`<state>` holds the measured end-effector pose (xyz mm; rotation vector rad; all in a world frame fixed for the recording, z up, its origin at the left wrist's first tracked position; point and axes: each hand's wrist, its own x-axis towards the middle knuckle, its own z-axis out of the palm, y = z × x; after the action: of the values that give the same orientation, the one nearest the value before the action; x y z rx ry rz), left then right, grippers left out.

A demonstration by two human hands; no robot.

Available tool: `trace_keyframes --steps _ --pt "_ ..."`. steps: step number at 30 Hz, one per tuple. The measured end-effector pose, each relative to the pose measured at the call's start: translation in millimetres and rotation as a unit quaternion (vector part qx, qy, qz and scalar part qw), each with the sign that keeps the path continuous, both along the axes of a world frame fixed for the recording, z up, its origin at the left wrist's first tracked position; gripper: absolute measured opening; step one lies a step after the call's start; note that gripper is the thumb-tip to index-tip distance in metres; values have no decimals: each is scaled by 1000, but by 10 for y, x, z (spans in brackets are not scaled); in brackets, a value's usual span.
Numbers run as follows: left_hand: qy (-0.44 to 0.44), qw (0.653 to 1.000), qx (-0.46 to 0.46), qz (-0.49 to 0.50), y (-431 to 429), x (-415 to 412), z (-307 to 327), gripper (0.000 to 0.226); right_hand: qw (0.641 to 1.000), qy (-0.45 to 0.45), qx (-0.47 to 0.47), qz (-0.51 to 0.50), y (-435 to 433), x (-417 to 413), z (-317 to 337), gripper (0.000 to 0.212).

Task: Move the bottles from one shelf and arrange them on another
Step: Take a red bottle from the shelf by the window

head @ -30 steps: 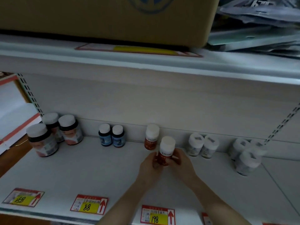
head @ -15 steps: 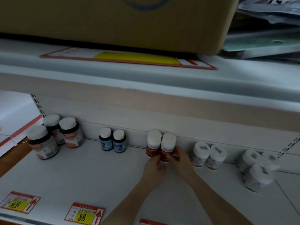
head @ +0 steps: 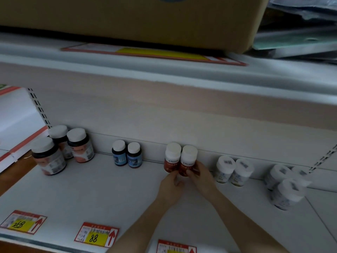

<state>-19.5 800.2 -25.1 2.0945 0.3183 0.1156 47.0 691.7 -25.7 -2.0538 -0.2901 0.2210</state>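
Two red bottles with white caps stand side by side against the back wall of the white shelf point(head: 102, 194). My right hand point(head: 201, 175) curls round the right red bottle point(head: 187, 160), thumb on its front. My left hand point(head: 171, 187) is just below the pair, its fingertips touching the lower front of the left red bottle point(head: 172, 157) and the seam between them. Both bottles are upright and touching each other.
Along the back wall stand two blue bottles point(head: 126, 156), three large dark jars point(head: 62, 150) at the left, and several white bottles point(head: 234, 169) at the right. Price tags point(head: 96, 234) lie on the front edge. A cardboard box point(head: 138, 17) sits on the shelf above.
The bottle in my hands went from mid-shelf back to the wall and now stands beside the other red bottle. My left hand has slipped a little lower.
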Motion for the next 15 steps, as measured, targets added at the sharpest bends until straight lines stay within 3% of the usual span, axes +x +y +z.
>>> trace_keyframes --steps 8,15 --pt "19 1000 -19 -4 64 -347 86 43 995 -13 -35 -90 -104 -429 95 38" --pt "5 997 -33 -64 -245 -655 188 43 989 -13 -32 -145 -417 -1001 200 37"
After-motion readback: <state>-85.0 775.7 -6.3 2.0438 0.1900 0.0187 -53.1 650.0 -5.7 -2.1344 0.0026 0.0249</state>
